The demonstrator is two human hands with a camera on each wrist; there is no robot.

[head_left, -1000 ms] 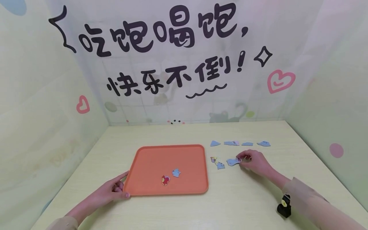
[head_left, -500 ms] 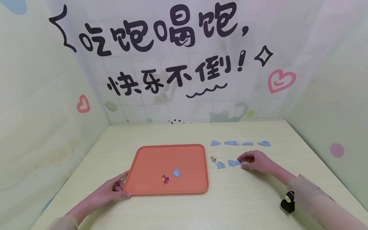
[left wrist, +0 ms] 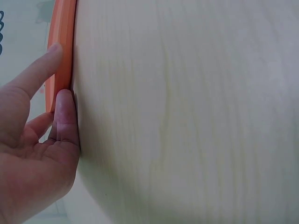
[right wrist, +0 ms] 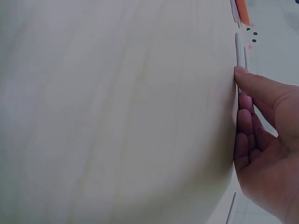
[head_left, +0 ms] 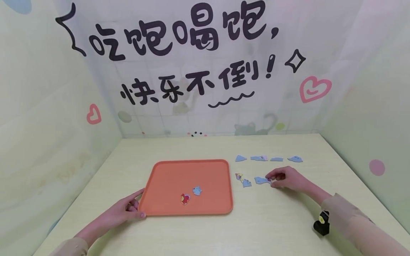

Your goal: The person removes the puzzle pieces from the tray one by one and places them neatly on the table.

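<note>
At the near left corner of an orange tray (head_left: 211,177), my left hand (head_left: 123,210) grips the rim, its thumb on the front edge and other fingers round the side. In the left wrist view, the thumb and fingers straddle the tray wall (left wrist: 65,56). My right hand (head_left: 288,179) pinches the right end of a pale blue puzzle piece (head_left: 261,180) lying low at the tabletop, right of the tray. Fingertips hide that end. On the tray lie a red puzzle piece (head_left: 184,199) and a blue one (head_left: 196,191).
Between tray and right hand lies a yellow-and-blue puzzle piece group (head_left: 246,182). Behind it runs a row of several blue pieces, from a pointed one (head_left: 240,158) to one at the right (head_left: 295,159). A black device (head_left: 321,224) sits at the right sleeve. Printed fabric walls enclose the table.
My right hand, with the puzzle piece between its fingertips, has shifted slightly right, widening the gap to the neighbouring pieces. My left hand and the tray stay put; the head view has tilted slightly.
</note>
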